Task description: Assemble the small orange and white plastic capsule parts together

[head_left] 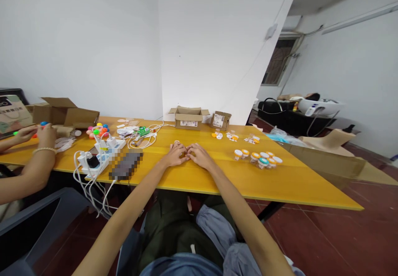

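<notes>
My left hand [176,155] and my right hand [199,156] meet over the yellow table [192,178], fingertips together. Their fingers curl around something small that I cannot make out. To the right stands a group of small clear jars with orange, white and teal lids [263,161]. Farther back lie small white and orange pieces [233,136] in loose clusters. Behind the hands sits an open cardboard box [188,118], with a smaller box [220,120] beside it.
At left are a power strip [101,160] with white cables, a blurred dark device [127,166], colourful balls [98,130] and an open carton [66,114]. A person's hands [37,134] work at the far left. Green-and-white packets [143,131] lie behind the strip.
</notes>
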### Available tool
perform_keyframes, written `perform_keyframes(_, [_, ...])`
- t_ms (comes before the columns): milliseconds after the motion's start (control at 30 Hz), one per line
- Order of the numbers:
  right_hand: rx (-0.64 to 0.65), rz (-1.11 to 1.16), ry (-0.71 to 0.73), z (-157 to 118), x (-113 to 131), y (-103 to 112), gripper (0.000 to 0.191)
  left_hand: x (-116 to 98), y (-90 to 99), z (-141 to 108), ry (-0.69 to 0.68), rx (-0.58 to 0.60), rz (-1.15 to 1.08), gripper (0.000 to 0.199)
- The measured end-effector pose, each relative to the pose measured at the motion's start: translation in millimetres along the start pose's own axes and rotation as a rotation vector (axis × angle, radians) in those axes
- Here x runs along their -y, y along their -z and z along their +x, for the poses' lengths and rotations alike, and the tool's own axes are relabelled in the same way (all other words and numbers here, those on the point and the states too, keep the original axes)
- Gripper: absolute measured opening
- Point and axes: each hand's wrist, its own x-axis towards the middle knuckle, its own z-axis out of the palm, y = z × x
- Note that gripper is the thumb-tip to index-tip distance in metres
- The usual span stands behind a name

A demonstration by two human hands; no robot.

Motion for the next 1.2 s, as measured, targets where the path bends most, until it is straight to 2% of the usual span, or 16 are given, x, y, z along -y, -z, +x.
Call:
perform_keyframes(133, [-0.008, -0.001, -0.010, -0.1, 0.1, -0.3, 0.013, 0.0, 0.2, -0.2, 0.001, -0.002, -0.006, 0.021])
perform_keyframes(333, [-0.093, 0.025, -0.012, 2.1, -0.6, 0.8, 0.013, 0.6, -0.5, 0.2, -0.018, -0.014, -0.015, 0.024])
perform_keyframes(567, [-0.013, 0.010, 0.000, 0.3, -0.9, 0.1, 0.013, 1.4, -0.9, 0.0, -0.011, -0.022, -0.016, 0.021])
perform_keyframes(800, [-0.053, -0.012, 0.001, 0.8, -3.5, -0.4, 0.012, 1.6, 0.7, -0.6, 0.000, -0.017, -0.025, 0.024])
perform_keyframes(1200, [-0.060, 0.002, -0.053, 1.4, -8.9, -1.3, 0.015, 1.6, 7.0, 1.1, 0.148, -0.170, 0.004, 0.031])
